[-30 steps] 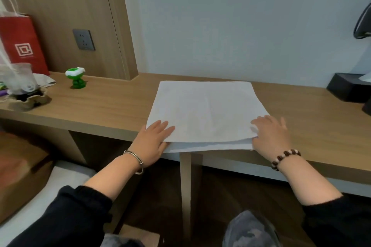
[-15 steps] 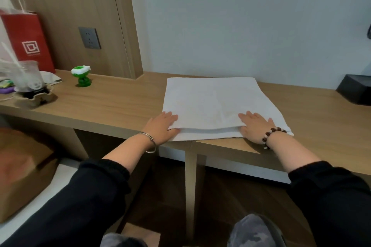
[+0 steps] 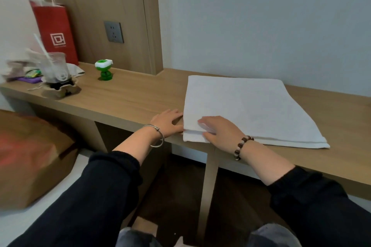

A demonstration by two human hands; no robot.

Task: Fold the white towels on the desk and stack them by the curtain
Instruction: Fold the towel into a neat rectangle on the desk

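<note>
Plainly, the white towel [image 3: 251,110] lies folded in layers on the wooden desk [image 3: 130,100], its far edge close to the pale wall [image 3: 261,22] at twelve o'clock and its near edge along the desk's front lip.

The left hand [image 3: 168,122] rests palm down on the bare wood at nine o'clock from the towel. Its fingers are straight and slightly spread, with the fingertips touching the towel's left edge. A silver bangle [image 3: 155,135] circles that wrist.

The right hand [image 3: 218,130] sits on the towel's near left corner, around seven o'clock on the cloth. Its fingers reach left over the top layer and the thumb lies against the near edge. I cannot tell whether it pinches the layers or only presses them. A bead bracelet [image 3: 242,146] is on that wrist.

Well apart, toward ten o'clock from the towel, stand a small green toy [image 3: 104,70], a clear cup with a straw [image 3: 54,66] in a cardboard carrier [image 3: 60,91], and a red paper bag [image 3: 55,32]. A grey wall socket [image 3: 113,31] is set in the wood panel above the toy.
</note>
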